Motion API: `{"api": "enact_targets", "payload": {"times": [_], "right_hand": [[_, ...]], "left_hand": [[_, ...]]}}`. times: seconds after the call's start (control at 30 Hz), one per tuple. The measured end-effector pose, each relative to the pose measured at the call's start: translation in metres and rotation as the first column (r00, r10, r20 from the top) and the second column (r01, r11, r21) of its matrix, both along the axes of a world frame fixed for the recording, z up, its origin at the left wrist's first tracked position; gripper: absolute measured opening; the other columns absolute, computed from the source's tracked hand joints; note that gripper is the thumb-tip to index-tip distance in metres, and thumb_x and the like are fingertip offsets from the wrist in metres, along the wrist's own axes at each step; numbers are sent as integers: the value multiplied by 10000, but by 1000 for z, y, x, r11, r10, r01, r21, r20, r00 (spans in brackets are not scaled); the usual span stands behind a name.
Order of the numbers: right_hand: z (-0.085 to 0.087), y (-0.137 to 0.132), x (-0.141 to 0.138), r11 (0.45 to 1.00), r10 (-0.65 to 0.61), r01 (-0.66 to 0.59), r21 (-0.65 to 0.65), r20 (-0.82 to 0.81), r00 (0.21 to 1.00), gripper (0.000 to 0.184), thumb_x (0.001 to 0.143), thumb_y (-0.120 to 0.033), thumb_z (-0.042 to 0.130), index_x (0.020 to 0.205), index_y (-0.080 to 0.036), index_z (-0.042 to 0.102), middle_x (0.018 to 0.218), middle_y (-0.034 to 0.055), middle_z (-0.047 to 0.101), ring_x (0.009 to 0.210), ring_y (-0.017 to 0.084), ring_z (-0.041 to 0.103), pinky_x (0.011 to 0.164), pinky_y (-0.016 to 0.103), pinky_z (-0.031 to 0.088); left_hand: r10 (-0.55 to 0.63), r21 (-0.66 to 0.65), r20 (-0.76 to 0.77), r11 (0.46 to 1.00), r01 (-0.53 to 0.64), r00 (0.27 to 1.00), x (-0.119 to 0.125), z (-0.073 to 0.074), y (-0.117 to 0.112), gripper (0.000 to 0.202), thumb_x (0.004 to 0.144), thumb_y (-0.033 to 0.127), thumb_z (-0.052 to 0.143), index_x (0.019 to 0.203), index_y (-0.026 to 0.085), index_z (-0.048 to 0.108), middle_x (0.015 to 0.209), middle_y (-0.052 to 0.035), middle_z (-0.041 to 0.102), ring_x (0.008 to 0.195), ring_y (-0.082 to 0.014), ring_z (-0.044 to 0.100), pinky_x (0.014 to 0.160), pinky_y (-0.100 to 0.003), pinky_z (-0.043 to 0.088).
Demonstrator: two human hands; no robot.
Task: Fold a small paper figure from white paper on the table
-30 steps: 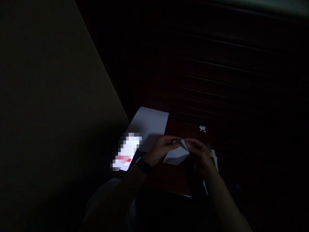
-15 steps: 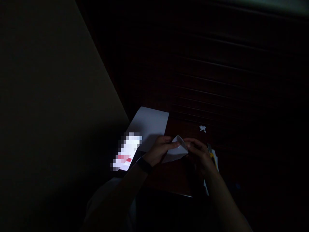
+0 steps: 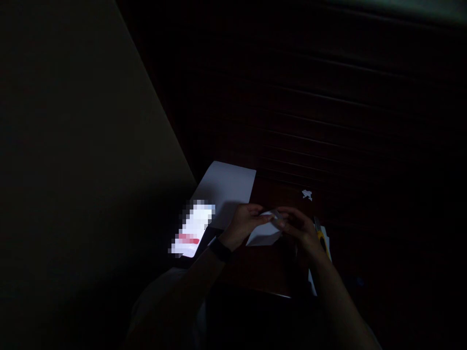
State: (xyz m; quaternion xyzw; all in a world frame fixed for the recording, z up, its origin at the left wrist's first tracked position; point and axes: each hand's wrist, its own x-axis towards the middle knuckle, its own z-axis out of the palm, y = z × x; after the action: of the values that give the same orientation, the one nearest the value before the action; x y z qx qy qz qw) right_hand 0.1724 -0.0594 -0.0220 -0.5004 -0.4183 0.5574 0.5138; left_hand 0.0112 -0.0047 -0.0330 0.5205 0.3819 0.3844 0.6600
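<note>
Between my two hands is a small folded piece of white paper [image 3: 263, 235], held just above a dark reddish-brown tabletop [image 3: 251, 272]. My left hand [image 3: 245, 222] grips its left side, thumb across the top and fingers behind. At the right upper edge, my right hand [image 3: 299, 230] pinches the paper between thumb and fingers. A larger white sheet [image 3: 229, 182] lies flat behind my left hand. Past my right wrist, a yellow utility knife [image 3: 322, 240] rests on some white paper [image 3: 327, 233], partly hidden by my forearm.
A brightly lit phone screen [image 3: 193, 228], partly blurred out, glows left of my left wrist. Small white paper scraps [image 3: 307, 195] lie near the back right of the table. A pale wall [image 3: 91, 121] rises on the left, and dark panelling [image 3: 310, 112] stands behind. The scene is very dim.
The folded paper's raised triangular opening has been pressed flatter. My right thumb has come over its top edge, closer to my left thumb.
</note>
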Motion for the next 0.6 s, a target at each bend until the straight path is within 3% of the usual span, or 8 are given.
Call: {"api": "enact_targets", "payload": {"times": [0.1,0.37,0.6], "right_hand": [[-4,2,1,1000,-17,16,2,56,998,310,698,-301,678,989,-237,595,895,32,638,750,182,591,612,271,452],[-10,5,0,995,-71,51,81,271,960,245,726,-335,638,944,-224,621,858,33,655,768,200,593,642,290,458],[-20,8,2,967,-255,232,109,338,906,243,720,-381,631,871,-191,648,777,39,659,685,192,588,577,279,451]], "left_hand": [[-23,23,2,999,23,1000,0,-1,1,264,633,243,712,853,111,651,841,-76,674,746,-168,617,669,-272,463],[51,130,-103,991,-38,993,6,-6,2,235,635,195,701,851,115,652,866,-92,684,788,-190,635,727,-305,492],[71,241,-107,970,-44,992,7,-1,0,294,721,271,638,985,140,638,989,-93,662,887,-192,618,778,-295,489]]}}
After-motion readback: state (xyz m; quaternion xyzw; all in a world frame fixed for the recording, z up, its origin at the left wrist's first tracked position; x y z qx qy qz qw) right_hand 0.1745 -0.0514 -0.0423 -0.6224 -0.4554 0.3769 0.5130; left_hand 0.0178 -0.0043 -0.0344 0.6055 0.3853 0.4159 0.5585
